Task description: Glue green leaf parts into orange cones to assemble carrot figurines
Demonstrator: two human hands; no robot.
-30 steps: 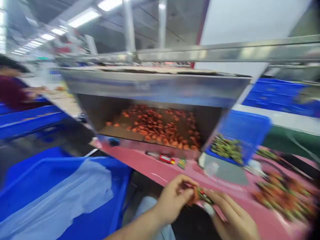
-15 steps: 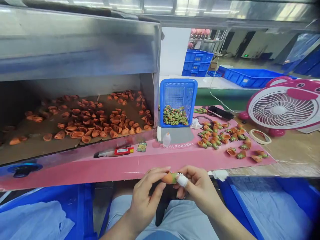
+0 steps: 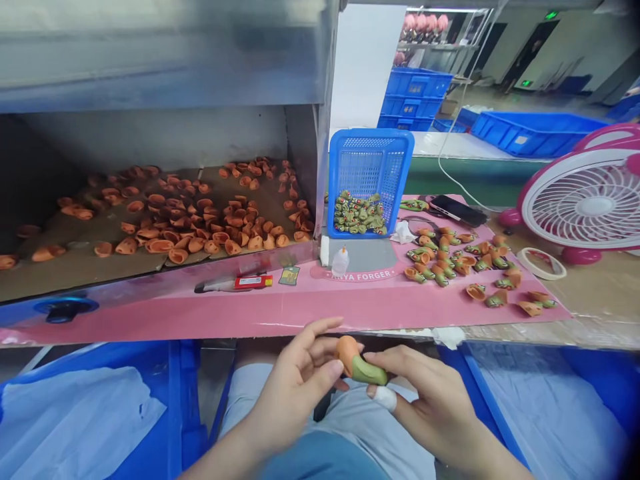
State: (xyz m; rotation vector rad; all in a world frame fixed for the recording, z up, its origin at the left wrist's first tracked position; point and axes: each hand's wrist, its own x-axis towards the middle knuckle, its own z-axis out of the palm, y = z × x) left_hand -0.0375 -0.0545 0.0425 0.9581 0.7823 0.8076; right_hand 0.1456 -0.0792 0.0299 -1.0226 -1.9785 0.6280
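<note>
Over my lap, both hands grip one small toy piece, orange at one end and green at the other. My left hand pinches its orange end with thumb and fingers. My right hand grips the green end; one of its fingers wears white tape. In front lies a pink mat with several orange-and-green pieces scattered at the right. A steel bin at the left holds many orange shells.
A blue mesh basket with green pieces stands behind the mat. A red-and-black tool and a small glue bottle lie on the mat. A pink fan, tape roll and phone sit right. Blue lined crates flank my knees.
The view swung from the left back onto the bench and steadied. My hands dropped lower over my lap and turned the piece, so its green end now shows.
</note>
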